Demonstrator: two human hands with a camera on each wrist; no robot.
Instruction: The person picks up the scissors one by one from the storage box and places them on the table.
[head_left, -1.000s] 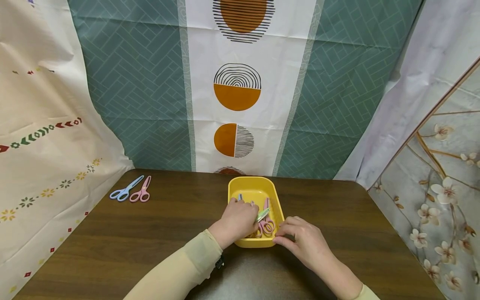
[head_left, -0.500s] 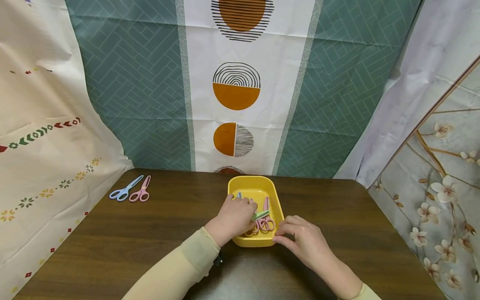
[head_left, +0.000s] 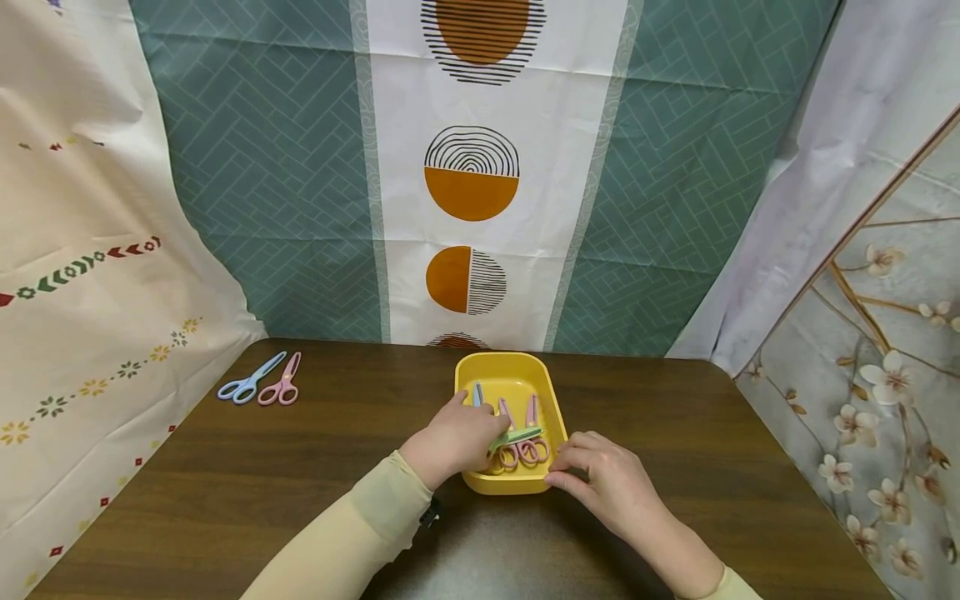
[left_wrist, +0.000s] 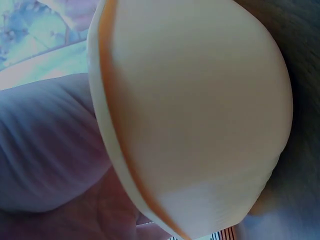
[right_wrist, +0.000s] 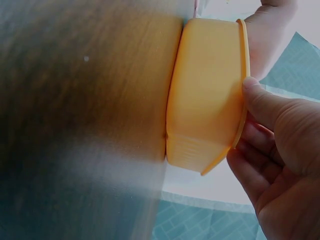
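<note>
A yellow plastic box stands on the table with several safety scissors inside. My left hand reaches over its left rim, fingers down among the scissors; the fingertips are hidden. Right beside that hand lies a pair of green scissors, handle end partly covered by the hand. Two pairs of pink scissors and blue scissors also show, plus a bit of a yellow handle. My right hand grips the box's near right corner; in the right wrist view, the thumb presses the rim.
On the table's far left lie blue scissors and pink scissors, side by side. The dark wooden table ends at a hanging cloth behind, with patterned cloths on both sides.
My left hand has shifted a little leftward inside the box. The green scissors have turned flatter, and more of them shows. My right hand stays at the corner.
</note>
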